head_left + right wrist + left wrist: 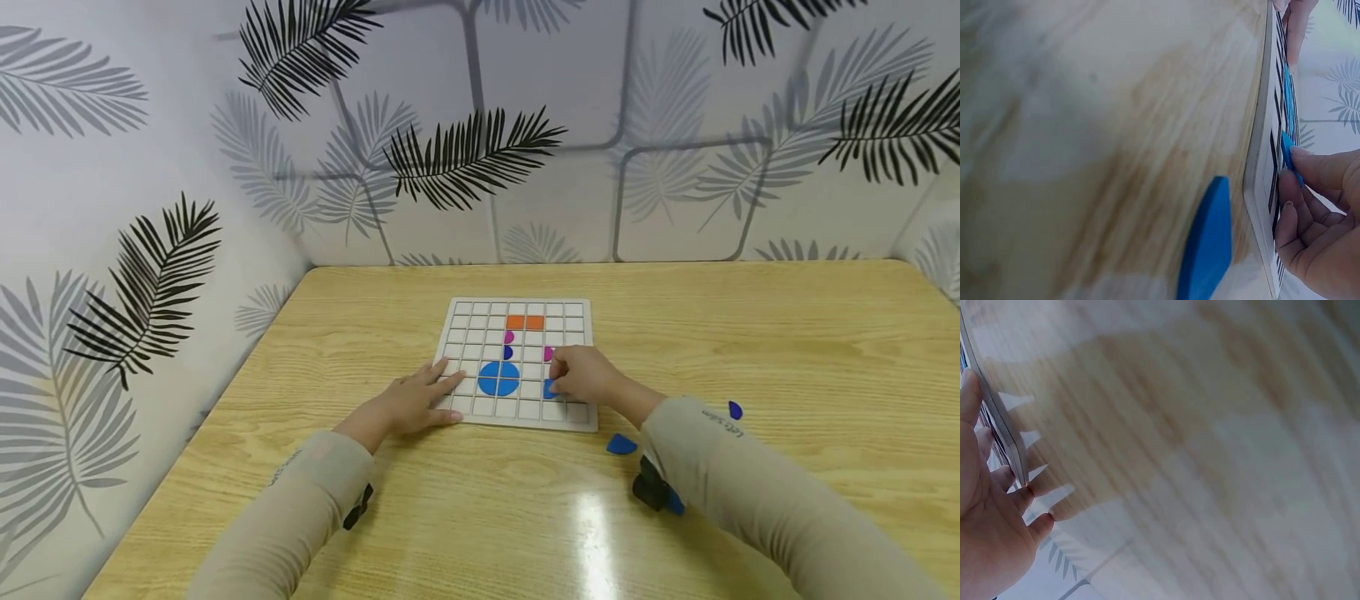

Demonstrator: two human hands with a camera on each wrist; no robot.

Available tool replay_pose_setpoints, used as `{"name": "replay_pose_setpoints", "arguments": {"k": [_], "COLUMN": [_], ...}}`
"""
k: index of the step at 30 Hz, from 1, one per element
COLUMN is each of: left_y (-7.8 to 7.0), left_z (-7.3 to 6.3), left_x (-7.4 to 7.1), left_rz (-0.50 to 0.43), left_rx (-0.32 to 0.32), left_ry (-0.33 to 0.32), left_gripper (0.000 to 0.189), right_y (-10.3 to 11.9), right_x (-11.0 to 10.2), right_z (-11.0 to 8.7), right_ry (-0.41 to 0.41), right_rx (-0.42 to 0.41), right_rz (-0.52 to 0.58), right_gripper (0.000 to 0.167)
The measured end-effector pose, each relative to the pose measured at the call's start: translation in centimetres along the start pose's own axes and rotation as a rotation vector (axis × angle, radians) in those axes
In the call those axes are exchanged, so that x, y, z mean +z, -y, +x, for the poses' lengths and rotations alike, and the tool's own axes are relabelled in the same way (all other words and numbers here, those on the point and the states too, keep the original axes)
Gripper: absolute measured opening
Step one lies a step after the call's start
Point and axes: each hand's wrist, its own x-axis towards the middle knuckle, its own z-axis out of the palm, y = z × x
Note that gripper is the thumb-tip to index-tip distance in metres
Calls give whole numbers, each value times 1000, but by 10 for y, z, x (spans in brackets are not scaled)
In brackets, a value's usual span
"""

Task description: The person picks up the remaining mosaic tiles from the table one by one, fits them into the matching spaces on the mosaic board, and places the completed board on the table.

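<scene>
Blue piece [1287,147] in right hand [1321,215]; orange strip [517,322], head view only

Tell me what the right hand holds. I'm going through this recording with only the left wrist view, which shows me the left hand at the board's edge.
Observer: The right hand pinches a small blue piece over the gridded board.
Operator: My view gives me barely the board's edge. Is there any larger shape on it?
Observer: Yes, a blue circle spans four squares, between the two hands.
Operator: And is anything loose on the table on that side?
Observer: A loose blue piece lies just off the board's near right corner, apart from the board.
</scene>
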Motion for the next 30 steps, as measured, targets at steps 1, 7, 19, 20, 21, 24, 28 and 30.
{"name": "replay_pose_setpoints", "arguments": {"k": [1,7,19,20,21,24,28,30], "left_y": [0,0,-1,-1,-1,0,0,1], "left_z": [0,0,-1,-1,0,0,1,1], "left_x": [0,1,-2,-2,-2,-2,-1,0], "left_rz": [0,3,1,0,2,5,9,14], "left_rx": [1,3,3,4,4,6,4,2], "left_ry": [0,2,5,6,7,10,18,20], "left_gripper": [67,66,66,66,66,66,66,66], "right_y": [0,-13,3,3,3,3,2,2], "right_x": [0,7,2,3,3,3,3,2], "right_z": [1,11,-2,-2,-1,-1,-2,-2], "right_ry": [4,-4,-27,-28,-27,-22,-8,3], "right_rx": [5,-31,-18,-18,-15,-4,-10,-20], "right_rz": [1,-6,-51,-51,-47,-39,-40,-54], "right_gripper": [8,11,4,4,4,4,6,8]}}
